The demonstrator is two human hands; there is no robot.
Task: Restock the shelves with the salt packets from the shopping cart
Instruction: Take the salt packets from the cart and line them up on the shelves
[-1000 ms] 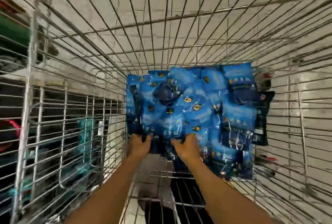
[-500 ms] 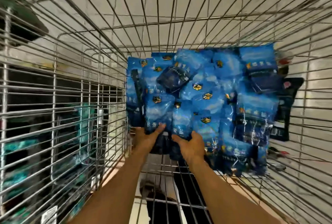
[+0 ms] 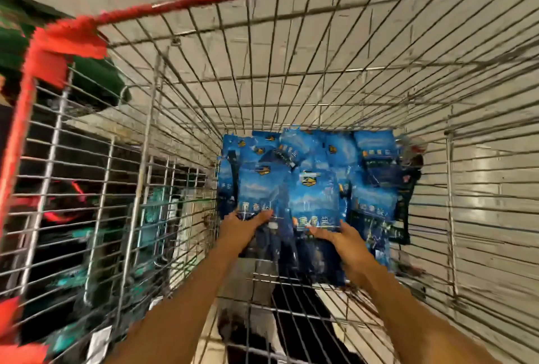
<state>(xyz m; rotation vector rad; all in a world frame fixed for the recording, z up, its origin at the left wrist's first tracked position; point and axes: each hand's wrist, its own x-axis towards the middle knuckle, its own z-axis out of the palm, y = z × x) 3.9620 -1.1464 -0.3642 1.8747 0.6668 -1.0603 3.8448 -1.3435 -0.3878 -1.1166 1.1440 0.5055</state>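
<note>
2 glossy blue salt packets [image 3: 287, 200] pinched by left hand [image 3: 243, 225] and right hand [image 3: 339, 236] inside wire shopping cart [image 3: 320, 78]

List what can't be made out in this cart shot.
- Head view: the number of salt packets; they overlap, and the two held ones cover others.
- Print on the packets: blurred, too small to read.
- Fingers of the left hand and right hand: tucked behind the held packets.
- Goods beyond the cart at left: blurred, barred by its wires.
- Dark item right of the pile: unidentifiable.
</note>
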